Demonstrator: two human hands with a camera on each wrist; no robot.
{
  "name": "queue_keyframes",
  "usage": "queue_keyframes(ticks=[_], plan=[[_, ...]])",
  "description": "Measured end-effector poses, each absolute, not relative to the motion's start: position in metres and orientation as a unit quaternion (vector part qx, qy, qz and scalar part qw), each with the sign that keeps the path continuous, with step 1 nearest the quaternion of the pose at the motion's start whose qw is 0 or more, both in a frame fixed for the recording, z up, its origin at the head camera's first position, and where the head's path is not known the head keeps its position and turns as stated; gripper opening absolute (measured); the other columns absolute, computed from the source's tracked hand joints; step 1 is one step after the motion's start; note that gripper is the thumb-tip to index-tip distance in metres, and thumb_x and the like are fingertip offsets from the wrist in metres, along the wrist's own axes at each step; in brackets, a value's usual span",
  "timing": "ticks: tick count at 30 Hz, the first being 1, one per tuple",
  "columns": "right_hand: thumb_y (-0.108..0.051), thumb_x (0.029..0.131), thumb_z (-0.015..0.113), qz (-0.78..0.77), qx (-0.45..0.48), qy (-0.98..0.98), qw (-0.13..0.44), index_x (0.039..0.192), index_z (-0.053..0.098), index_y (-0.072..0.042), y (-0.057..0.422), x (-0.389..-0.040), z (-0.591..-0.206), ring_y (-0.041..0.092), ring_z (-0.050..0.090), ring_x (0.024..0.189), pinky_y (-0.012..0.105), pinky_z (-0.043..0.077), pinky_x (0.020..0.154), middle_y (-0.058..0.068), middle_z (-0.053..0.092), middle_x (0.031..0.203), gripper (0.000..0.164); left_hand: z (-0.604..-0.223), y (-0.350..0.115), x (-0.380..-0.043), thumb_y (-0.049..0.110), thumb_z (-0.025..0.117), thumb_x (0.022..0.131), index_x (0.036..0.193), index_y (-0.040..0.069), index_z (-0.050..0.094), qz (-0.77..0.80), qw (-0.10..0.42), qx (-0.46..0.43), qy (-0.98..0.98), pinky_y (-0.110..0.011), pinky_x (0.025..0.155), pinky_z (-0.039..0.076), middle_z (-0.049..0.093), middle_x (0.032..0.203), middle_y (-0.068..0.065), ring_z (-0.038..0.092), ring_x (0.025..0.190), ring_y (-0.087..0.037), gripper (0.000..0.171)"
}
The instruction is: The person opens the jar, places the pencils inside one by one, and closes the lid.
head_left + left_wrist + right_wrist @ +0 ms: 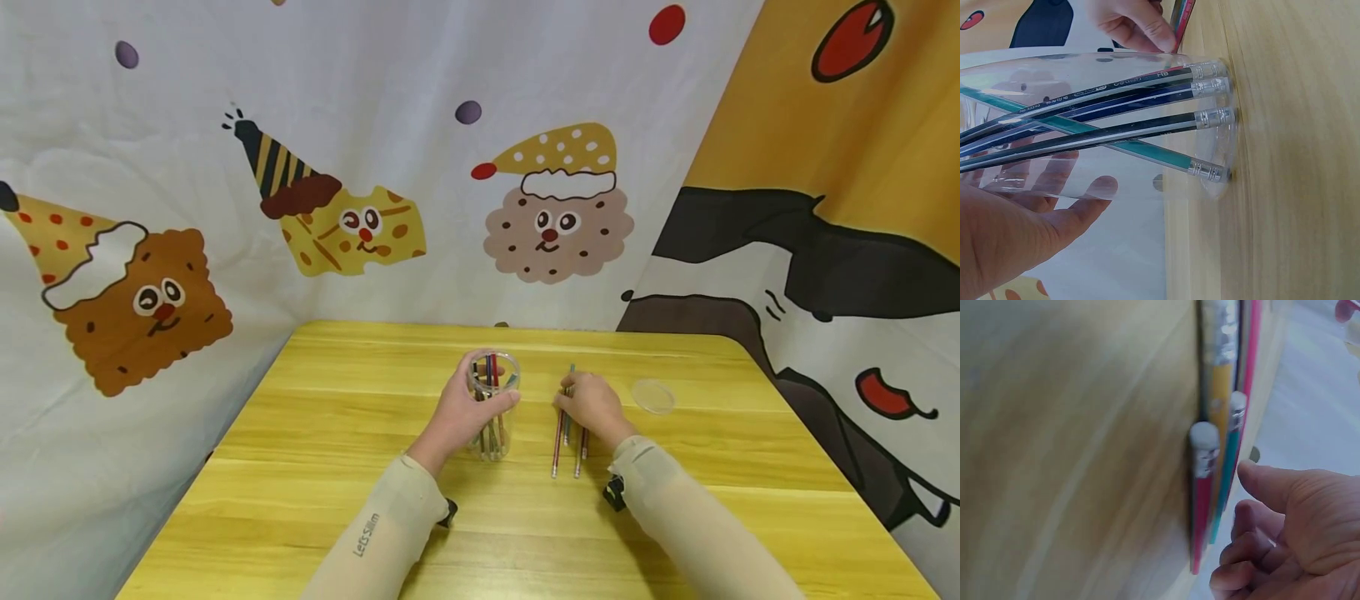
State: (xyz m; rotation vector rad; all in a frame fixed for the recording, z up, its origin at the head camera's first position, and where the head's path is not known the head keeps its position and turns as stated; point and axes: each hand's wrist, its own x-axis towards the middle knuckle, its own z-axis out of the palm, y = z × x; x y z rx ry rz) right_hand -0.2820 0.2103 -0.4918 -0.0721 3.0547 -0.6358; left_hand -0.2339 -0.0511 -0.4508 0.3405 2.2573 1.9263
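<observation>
My left hand (467, 410) grips a clear plastic jar (495, 450), thumb on the near side and fingers round the back. Several pencils (1147, 125) lean inside, eraser ends down, dark, blue and green barrels showing through the wall in the left wrist view. To the right, my right hand (596, 407) is over a small group of loose pencils (557, 450) on the table. In the right wrist view its thumb (1266, 484) and loosely bent fingers are beside the red, yellow and green pencils (1202, 500), with a gap between thumb and barrels.
A clear round lid (654, 396) lies on the wooden table (337, 467), right of my right hand. Behind the table hangs a curtain (420, 67) printed with cartoon biscuits and cheese.
</observation>
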Motion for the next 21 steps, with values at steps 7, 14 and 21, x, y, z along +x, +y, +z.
queue_keyframes(ticks=[7, 14, 21], plan=[[-0.024, 0.1, 0.077, -0.19, -0.066, 0.979, 0.034, 0.132, 0.071, -0.002, 0.202, -0.282, -0.494, 0.027, 0.075, 0.094, 0.046, 0.062, 0.081, 0.015, 0.079, 0.111, 0.039, -0.451, -0.051, -0.235, 0.044, 0.082, 0.094, 0.161, 0.033, 0.038, 0.647, 0.079, 0.114, 0.75, -0.048, 0.097, 0.057, 0.063, 0.137, -0.008, 0.067, 0.116, -0.026, 0.082], [-0.024, 0.101, 0.075, -0.151, -0.049, 0.985, 0.065, 0.136, 0.067, -0.001, 0.18, -0.281, -0.492, 0.028, 0.075, 0.093, 0.046, 0.062, 0.079, 0.016, 0.078, 0.116, 0.043, -0.451, -0.052, -0.232, 0.046, 0.084, 0.092, 0.157, 0.043, 0.039, 0.652, 0.079, 0.113, 0.746, -0.047, 0.098, 0.058, 0.063, 0.139, -0.006, 0.067, 0.118, -0.027, 0.079], [-0.017, 0.094, 0.074, -0.171, 0.012, 0.978, 0.117, 0.109, 0.065, 0.0, 0.152, -0.279, -0.483, 0.022, 0.059, 0.069, 0.032, 0.046, 0.055, 0.009, 0.066, 0.085, 0.024, -0.453, -0.052, -0.234, 0.046, 0.083, 0.093, 0.159, 0.037, 0.04, 0.66, 0.082, 0.126, 0.736, -0.045, 0.098, 0.058, 0.06, 0.144, -0.015, 0.067, 0.117, -0.026, 0.08]])
